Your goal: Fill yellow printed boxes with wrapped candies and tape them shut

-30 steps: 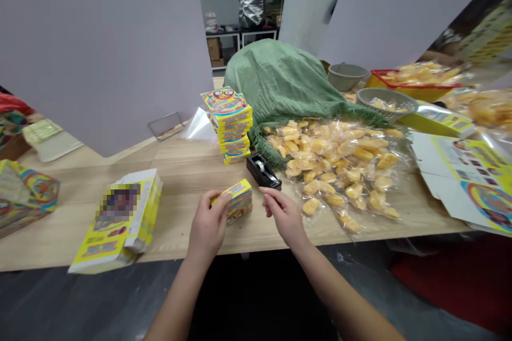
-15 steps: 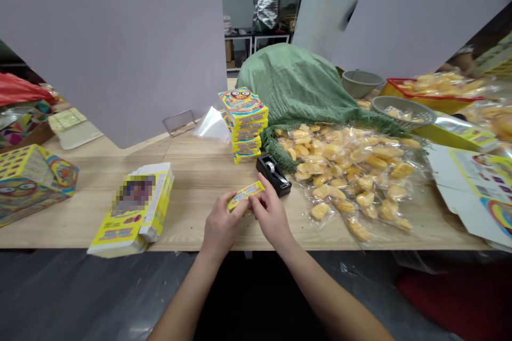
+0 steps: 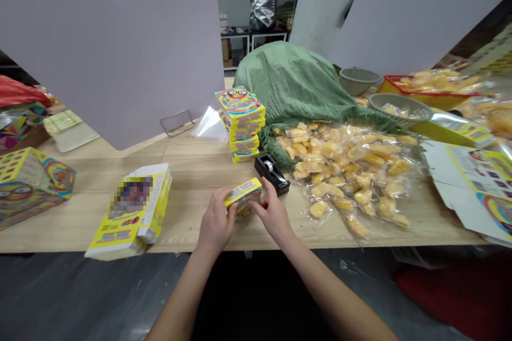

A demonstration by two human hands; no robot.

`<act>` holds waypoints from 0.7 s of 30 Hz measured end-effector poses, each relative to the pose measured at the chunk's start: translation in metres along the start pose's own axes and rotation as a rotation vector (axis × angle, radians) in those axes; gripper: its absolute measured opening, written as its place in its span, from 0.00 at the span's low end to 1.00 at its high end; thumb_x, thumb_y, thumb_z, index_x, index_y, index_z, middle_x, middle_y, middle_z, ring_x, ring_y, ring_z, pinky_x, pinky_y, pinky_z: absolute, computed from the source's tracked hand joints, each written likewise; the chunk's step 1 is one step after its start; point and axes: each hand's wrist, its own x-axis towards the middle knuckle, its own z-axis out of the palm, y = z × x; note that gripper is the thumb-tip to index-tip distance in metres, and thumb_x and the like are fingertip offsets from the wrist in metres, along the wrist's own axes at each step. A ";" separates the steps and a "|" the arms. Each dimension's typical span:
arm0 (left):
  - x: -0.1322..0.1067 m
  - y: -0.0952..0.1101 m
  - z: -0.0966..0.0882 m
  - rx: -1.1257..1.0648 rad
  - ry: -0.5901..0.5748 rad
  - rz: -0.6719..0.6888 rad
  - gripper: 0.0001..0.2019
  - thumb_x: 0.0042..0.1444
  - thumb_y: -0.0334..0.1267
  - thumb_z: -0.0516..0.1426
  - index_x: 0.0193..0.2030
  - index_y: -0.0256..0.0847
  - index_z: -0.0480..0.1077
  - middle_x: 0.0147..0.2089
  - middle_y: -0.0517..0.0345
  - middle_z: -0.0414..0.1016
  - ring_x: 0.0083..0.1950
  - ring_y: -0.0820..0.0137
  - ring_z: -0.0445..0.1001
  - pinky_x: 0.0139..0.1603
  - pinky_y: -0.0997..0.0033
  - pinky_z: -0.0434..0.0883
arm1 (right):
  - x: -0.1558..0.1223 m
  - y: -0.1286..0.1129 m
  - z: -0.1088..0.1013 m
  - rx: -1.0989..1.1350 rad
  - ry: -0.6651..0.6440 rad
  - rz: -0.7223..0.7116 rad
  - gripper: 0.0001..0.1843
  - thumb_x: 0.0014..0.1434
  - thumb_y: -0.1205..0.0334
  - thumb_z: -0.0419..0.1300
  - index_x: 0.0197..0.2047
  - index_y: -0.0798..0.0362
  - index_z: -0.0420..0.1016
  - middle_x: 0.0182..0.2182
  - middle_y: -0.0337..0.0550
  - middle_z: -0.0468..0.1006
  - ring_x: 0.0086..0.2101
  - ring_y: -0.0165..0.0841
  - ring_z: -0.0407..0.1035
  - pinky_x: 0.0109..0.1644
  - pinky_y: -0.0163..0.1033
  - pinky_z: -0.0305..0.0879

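Between both hands, near the table's front edge, is a small yellow printed box (image 3: 245,190), its narrow side facing up. My left hand (image 3: 217,219) grips its left end, and my right hand (image 3: 273,211) grips its right end. Part of the box front is hidden behind my fingers. Just beyond my right hand stands a black tape dispenser (image 3: 276,176) with a roll in it. A stack of similar yellow boxes (image 3: 245,133) rises behind the dispenser.
Many clear-wrapped yellow pieces (image 3: 340,165) lie to the right beside a green cloth (image 3: 292,82). Flattened cartons (image 3: 132,213) lie at left, near a larger printed box (image 3: 30,186). Grey baskets (image 3: 400,109), a red-rimmed tray (image 3: 436,96) and an opened printed carton (image 3: 472,189) are at right.
The box in my hands has tilted, so more of its front shows below the top side. Both hands still hold it, and my left hand has shifted slightly. The view has moved a little.
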 end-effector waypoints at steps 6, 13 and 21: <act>-0.016 -0.008 -0.008 -0.357 -0.120 -0.140 0.26 0.62 0.32 0.48 0.66 0.37 0.44 0.62 0.39 0.64 0.62 0.63 0.66 0.59 0.56 0.67 | 0.014 -0.046 -0.014 -0.634 -0.217 -0.754 0.36 0.58 0.65 0.58 0.67 0.51 0.53 0.51 0.55 0.72 0.52 0.46 0.65 0.55 0.53 0.59; -0.017 -0.080 -0.090 0.645 0.188 -0.337 0.21 0.61 0.43 0.50 0.57 0.33 0.65 0.61 0.34 0.65 0.63 0.47 0.62 0.59 0.42 0.63 | 0.092 -0.117 -0.051 -0.193 -0.214 -0.598 0.14 0.60 0.59 0.58 0.49 0.51 0.72 0.41 0.45 0.75 0.40 0.35 0.70 0.44 0.40 0.66; -0.036 -0.095 -0.099 0.960 -0.044 -0.319 0.23 0.62 0.27 0.42 0.62 0.32 0.62 0.63 0.35 0.64 0.61 0.53 0.67 0.54 0.51 0.69 | 0.215 -0.131 -0.034 0.071 0.623 -0.128 0.21 0.49 0.46 0.62 0.38 0.55 0.67 0.38 0.51 0.74 0.43 0.44 0.66 0.51 0.51 0.61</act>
